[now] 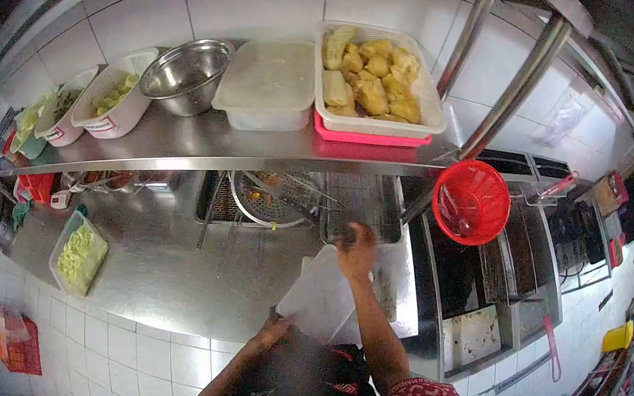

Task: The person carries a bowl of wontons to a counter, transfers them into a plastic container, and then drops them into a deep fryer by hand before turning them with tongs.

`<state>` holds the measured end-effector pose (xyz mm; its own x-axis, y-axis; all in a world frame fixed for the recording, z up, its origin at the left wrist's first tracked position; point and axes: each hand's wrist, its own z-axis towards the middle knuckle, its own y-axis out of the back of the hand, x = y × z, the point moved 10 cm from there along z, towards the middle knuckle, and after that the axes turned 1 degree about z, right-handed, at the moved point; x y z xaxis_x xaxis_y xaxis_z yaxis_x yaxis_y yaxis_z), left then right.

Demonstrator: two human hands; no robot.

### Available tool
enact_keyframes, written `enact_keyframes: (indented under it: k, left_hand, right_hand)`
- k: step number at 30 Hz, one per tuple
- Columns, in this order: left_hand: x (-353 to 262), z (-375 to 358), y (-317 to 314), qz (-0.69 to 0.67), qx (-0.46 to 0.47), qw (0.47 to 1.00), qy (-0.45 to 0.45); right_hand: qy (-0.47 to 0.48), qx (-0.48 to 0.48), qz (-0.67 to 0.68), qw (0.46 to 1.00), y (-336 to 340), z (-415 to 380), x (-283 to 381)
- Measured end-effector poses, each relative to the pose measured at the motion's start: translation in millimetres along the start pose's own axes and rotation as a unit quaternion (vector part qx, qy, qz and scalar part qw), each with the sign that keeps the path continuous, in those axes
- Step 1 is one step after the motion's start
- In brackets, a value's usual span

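At the counter's front edge, my left hand [271, 332] is closed on the near side of a whitish translucent plastic container [319, 300], which tilts in front of my body. My right hand [359, 250] reaches over its far end, fingers curled round something small and dark that I cannot make out. Just beyond those fingers is a metal tray with a wire rack [361, 204]. Left of it, a round perforated strainer [271, 209] with a few orange bits rests over another tray, and metal tongs [289, 196] lie across it.
A tub of chopped pale-green vegetable [80, 258] stands on the steel counter [155, 256]. The shelf above holds a basket of yellowish chicken pieces [372, 125], a lidded tub [268, 82] and a steel bowl [187, 74]. A red basket [471, 202] hangs over the fryers [476, 334] at right.
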<state>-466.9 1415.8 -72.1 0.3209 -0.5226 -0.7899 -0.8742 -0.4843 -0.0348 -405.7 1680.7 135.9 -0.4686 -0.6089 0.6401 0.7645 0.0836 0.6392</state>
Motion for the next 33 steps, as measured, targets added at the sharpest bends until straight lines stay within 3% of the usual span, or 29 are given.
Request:
enact_keyframes:
  k: [1, 3, 4, 5, 7, 9, 10, 13, 14, 18, 21, 23, 27, 28, 30, 32, 33]
  left_hand:
    - [-8, -5, -4, 0.005, 0.003, 1.000, 0.014]
    - [-21, -18, -10, 0.014, 0.009, 1.000, 0.026]
    - [-24, -24, -15, -0.057, 0.036, 0.997, 0.040]
    - [-25, -29, -21, -0.127, 0.061, 0.988, 0.055]
    - [-13, -26, -15, -0.154, 0.028, 0.987, 0.031]
    - [-5, -21, -13, -0.182, -0.006, 0.983, 0.006]
    - [-6, -20, -17, -0.224, 0.000, 0.974, -0.013]
    - [0, -19, -23, -0.283, -0.015, 0.959, -0.031]
    - [3, -20, -24, -0.304, -0.031, 0.952, -0.030]
    - [9, -44, -26, -0.291, -0.084, 0.951, -0.055]
    - [29, -80, -18, -0.295, -0.119, 0.945, -0.070]
    - [27, -114, -25, -0.305, -0.167, 0.935, -0.067]
    - [32, -186, -27, -0.265, -0.242, 0.928, -0.097]
    - [49, -188, -29, -0.367, -0.177, 0.907, -0.108]
    - [61, -212, -28, -0.373, -0.186, 0.900, -0.126]
    - [76, -230, -22, -0.378, -0.183, 0.895, -0.153]
    - [86, -234, -23, -0.372, -0.171, 0.900, -0.150]
  right_hand:
    - [-0.031, -0.102, -0.060, 0.992, 33, -8, -18]
    - [-0.193, -0.239, -0.023, 0.951, 51, -48, -109]
    - [-0.195, -0.243, -0.022, 0.950, 43, -52, -160]
    - [-0.363, -0.140, 0.230, 0.892, -7, -66, -250]
    - [-0.494, -0.025, 0.461, 0.736, -52, -90, -266]
    - [-0.482, 0.004, 0.603, 0.636, -49, -75, -204]
    - [-0.516, -0.020, 0.563, 0.645, -51, -74, -207]
    - [-0.473, -0.007, 0.627, 0.619, -89, -60, -217]
    - [-0.503, -0.040, 0.594, 0.627, -93, -60, -223]
    - [-0.478, -0.116, 0.632, 0.600, -93, -53, -218]
    - [-0.486, -0.183, 0.614, 0.594, -56, -59, -187]
    - [-0.505, -0.247, 0.610, 0.559, -42, -75, -179]
    - [-0.522, -0.282, 0.576, 0.563, -15, -112, -165]
    - [-0.509, -0.260, 0.610, 0.550, -16, -122, -162]
    - [-0.488, -0.244, 0.643, 0.537, 0, -133, -155]
    - [-0.569, -0.237, 0.584, 0.528, 28, -170, -144]
    - [-0.567, -0.251, 0.584, 0.524, 34, -185, -149]
